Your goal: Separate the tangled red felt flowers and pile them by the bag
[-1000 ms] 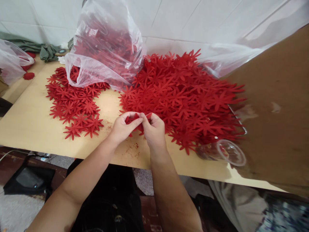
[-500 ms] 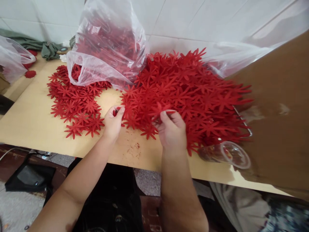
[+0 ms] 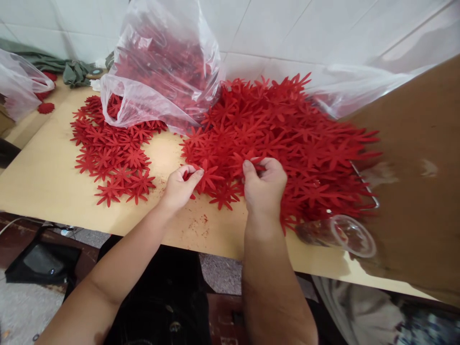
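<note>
My left hand (image 3: 182, 186) pinches a red flower-shaped cutout (image 3: 210, 176) with long narrow petals, just in front of the big pile. To its right, my right hand (image 3: 265, 184) is closed on another red flower cutout (image 3: 247, 158), whose petals stick out past the thumb. A large heap of the same red cutouts (image 3: 273, 124) spreads behind and to the right of both hands. A smaller group of red cutouts (image 3: 115, 148) lies to the left on the table (image 3: 46, 163). Fingertips of both hands are partly hidden.
A clear plastic bag (image 3: 161, 81) full of red cutouts stands at the back. On the right are a transparent plastic cup (image 3: 352, 235) lying on its side and a large brown cardboard box (image 3: 417, 191). Green cloth (image 3: 75, 74) and another plastic bag (image 3: 21, 86) lie at the far left.
My left hand has moved right and slightly down, and the flower cutout at its fingertips shows more fully. The right hand has shifted a little to the right.
</note>
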{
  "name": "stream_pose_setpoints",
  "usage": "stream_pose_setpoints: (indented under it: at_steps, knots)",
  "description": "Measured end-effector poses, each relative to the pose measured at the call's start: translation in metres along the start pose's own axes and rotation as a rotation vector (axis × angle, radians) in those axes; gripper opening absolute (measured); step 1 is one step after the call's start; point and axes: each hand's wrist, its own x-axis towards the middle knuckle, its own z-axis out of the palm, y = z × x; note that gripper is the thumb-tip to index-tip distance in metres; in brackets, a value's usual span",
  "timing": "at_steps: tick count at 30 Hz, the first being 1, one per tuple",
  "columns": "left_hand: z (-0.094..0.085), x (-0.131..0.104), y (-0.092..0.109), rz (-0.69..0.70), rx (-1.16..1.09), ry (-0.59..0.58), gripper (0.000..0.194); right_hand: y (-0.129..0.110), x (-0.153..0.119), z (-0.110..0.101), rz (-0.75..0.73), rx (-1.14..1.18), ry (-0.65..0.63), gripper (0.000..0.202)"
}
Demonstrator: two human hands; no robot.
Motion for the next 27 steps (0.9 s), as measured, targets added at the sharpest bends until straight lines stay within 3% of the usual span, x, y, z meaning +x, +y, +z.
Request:
stream_pose_setpoints:
  at_steps: [5, 8, 12, 15, 19, 24, 27]
  knots:
    - [0.001, 0.001, -0.001, 0.016, 0.058, -0.014, 0.029, -0.004, 0.008, 0.002, -0.006, -0.037, 0.077, 0.024]
    - [0.001, -0.001, 0.001, 0.007, 0.055, 0.009, 0.031, -0.006, 0.006, 0.003, 0.035, -0.015, 0.061, 0.026]
    - [0.003, -0.004, 0.003, -0.023, -0.015, -0.044, 0.025, -0.013, -0.008, 0.006, 0.037, 0.037, -0.042, 0.029]
    - [0.005, -0.003, 0.004, -0.02, -0.093, -0.076, 0.015, -0.023, -0.022, 0.011, 0.052, 0.11, -0.199, 0.03]
    - [0.005, 0.0, 0.002, -0.008, -0.13, -0.146, 0.017, -0.033, -0.032, 0.015, 0.066, 0.19, -0.364, 0.029]
    - [0.004, -0.002, 0.005, 0.017, -0.013, -0.032, 0.018, -0.03, -0.028, 0.014, 0.063, 0.182, -0.384, 0.028]
    - [0.004, -0.003, 0.005, 0.019, 0.038, 0.005, 0.017, -0.023, -0.021, 0.011, 0.062, 0.115, -0.319, 0.026]
